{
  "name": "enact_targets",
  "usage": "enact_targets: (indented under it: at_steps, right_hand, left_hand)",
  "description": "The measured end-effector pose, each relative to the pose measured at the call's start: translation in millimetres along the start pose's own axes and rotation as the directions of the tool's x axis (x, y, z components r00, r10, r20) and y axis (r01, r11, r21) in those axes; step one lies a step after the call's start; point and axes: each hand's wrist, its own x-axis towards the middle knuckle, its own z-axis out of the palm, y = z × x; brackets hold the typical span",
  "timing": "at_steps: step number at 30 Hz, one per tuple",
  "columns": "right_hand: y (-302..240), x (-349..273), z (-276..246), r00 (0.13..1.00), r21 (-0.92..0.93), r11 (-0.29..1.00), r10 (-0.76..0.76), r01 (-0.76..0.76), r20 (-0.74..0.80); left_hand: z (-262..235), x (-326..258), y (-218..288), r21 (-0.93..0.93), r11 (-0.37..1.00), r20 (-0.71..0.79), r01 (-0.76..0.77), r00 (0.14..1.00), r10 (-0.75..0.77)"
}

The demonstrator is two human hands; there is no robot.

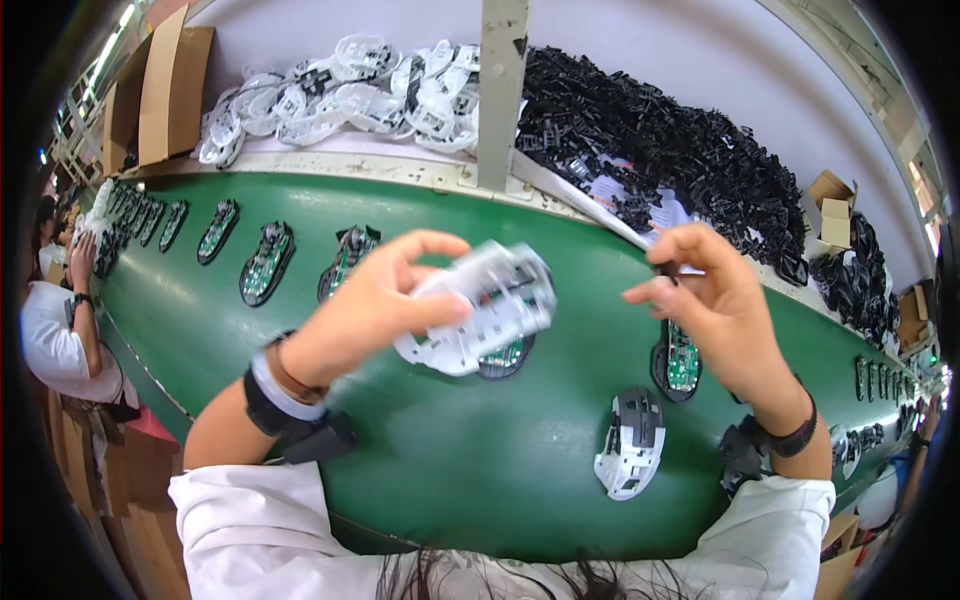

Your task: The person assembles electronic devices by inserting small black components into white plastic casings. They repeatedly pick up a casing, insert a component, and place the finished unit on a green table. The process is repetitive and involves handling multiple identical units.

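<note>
My left hand (pixel 385 295) is closed round the edge of a white plastic computer-mouse shell (pixel 490 310), tilted above the belt, its ribbed inner side showing. Partly hidden beneath the shell is a mouse base (pixel 512 356) with a green circuit board. To the right, my right hand (pixel 722 305) pinches a small black plastic part (pixel 667 269) between thumb and forefinger. Just below that hand lies another open mouse base (pixel 682 362), its upper end covered by the fingers. A white-and-grey mouse (pixel 632 445) with its top on rests nearer to me.
The green belt (pixel 430 450) carries more mouse bases (pixel 267 263) on the left. Behind it are piles of white shells (pixel 340 95) and small black parts (pixel 650 130), split by a metal post (pixel 500 100). At the far left works another person (pixel 65 325); cardboard boxes (pixel 170 90) stand at the back.
</note>
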Motion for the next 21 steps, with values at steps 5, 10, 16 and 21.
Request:
enact_targets:
  at_steps: [5, 10, 16, 21]
  right_hand:
    - [-12.7, 6.2, 43.3, 0.985, -0.24, 0.961, -0.107, 0.137, 0.135]
    - [2.0, 1.8, 62.1, 0.933, -0.449, 0.821, -0.271, 0.353, 0.238]
    - [18.2, -0.2, 66.5, 0.881, -0.448, 0.761, -0.366, 0.468, 0.3]
    - [22.6, 12.7, 68.2, 0.766, -0.592, 0.523, -0.576, 0.614, 0.286]
  left_hand:
    - [13.9, -1.5, -36.6, -0.291, 0.955, 0.126, 0.063, 0.992, -0.027]
    - [24.4, -3.6, -33.2, -0.543, 0.829, 0.166, 0.133, 0.985, -0.049]
    - [31.5, -13.2, -24.0, -0.605, 0.77, 0.268, 0.204, 0.962, -0.044]
    - [43.7, -15.5, -36.5, -0.631, 0.751, 0.344, 0.193, 0.938, 0.048]
